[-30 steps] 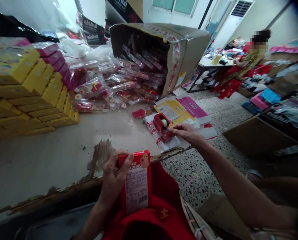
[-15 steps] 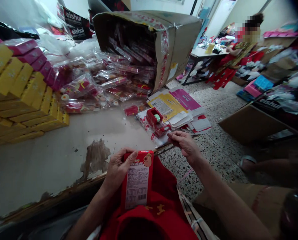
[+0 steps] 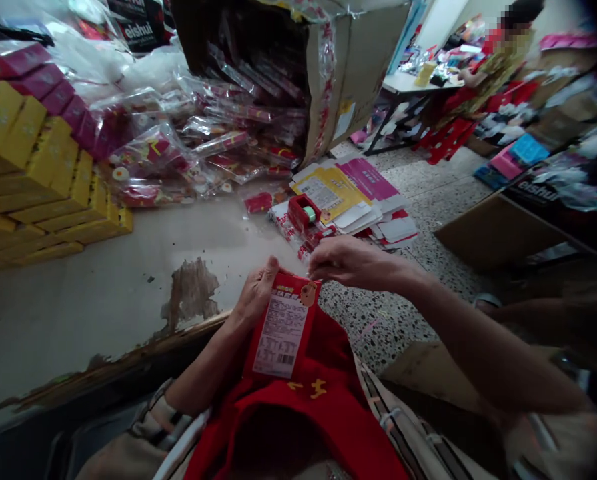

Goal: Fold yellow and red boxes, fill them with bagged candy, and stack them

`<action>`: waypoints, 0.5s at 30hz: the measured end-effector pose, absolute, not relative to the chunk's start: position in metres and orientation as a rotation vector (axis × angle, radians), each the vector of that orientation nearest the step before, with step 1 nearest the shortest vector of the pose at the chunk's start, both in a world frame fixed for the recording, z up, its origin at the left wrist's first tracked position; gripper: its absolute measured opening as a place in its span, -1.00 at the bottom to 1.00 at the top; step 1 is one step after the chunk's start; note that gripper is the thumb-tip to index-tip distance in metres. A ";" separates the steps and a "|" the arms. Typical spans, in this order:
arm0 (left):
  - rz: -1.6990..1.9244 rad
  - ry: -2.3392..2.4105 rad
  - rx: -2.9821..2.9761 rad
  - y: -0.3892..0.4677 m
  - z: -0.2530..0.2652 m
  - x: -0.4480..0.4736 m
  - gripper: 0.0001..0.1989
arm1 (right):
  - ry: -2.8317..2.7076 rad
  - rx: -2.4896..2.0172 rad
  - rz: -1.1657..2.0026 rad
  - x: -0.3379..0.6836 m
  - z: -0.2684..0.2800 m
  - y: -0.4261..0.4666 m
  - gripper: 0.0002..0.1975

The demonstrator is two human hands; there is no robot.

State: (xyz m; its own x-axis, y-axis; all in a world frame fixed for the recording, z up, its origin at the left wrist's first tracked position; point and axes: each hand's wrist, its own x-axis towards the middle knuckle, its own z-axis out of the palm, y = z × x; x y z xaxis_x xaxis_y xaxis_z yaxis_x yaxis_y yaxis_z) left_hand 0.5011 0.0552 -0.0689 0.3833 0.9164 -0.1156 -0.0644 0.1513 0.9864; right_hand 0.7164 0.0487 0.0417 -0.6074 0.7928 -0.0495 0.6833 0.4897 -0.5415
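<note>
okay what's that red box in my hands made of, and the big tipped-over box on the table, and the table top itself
The red box, held by the left hand and touched at its top by the right hand, looks like thin printed card with a slight sheen and a white label panel. The big box seems plain brown corrugated cardboard, taped. The table top looks like pale laminate, chipped to bare brown board at its edge.

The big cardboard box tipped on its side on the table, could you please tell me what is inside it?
The cardboard box holds clear plastic packets of red goods, spilling onto the table. Its dark back is hidden.
</note>
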 end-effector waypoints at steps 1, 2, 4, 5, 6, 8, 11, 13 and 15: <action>0.869 0.909 1.222 0.055 -0.068 0.503 -0.27 | -2.662 -1.245 0.704 0.708 0.045 0.057 -0.82; 0.875 0.897 1.233 0.055 -0.067 0.504 -0.28 | -2.780 -1.235 0.629 0.701 0.047 0.064 -0.79; 0.889 0.890 1.245 0.053 -0.067 0.506 -0.39 | -2.957 -1.231 0.474 0.689 0.047 0.076 -0.78; 0.895 0.896 1.248 0.053 -0.068 0.507 -0.46 | -3.012 -1.238 0.399 0.683 0.046 0.080 -0.78; 0.897 0.899 1.251 0.052 -0.070 0.507 -0.50 | -3.048 -1.257 0.341 0.679 0.045 0.082 -0.79; 0.897 0.889 1.255 0.052 -0.072 0.506 -0.53 | -3.059 -1.316 0.322 0.673 0.045 0.085 -0.79; 0.889 0.838 1.245 0.049 -0.073 0.500 -0.56 | -2.935 -1.372 0.570 0.674 0.045 0.090 -0.81; 0.848 0.803 1.213 0.043 -0.071 0.493 -0.56 | -2.777 -1.389 0.865 0.678 0.042 0.091 -0.87; 0.814 0.725 1.162 0.033 -0.069 0.485 -0.53 | -2.547 -1.392 1.213 0.682 0.032 0.087 -0.89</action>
State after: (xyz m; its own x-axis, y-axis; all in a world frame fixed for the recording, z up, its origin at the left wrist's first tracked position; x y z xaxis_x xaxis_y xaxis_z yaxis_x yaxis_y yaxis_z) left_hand 0.4848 0.0329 -0.0686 0.5213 0.8501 -0.0745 -0.1713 0.1897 0.9668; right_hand 0.6825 0.0868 0.0318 -0.6084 0.7148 -0.3449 0.7182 0.3110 -0.6224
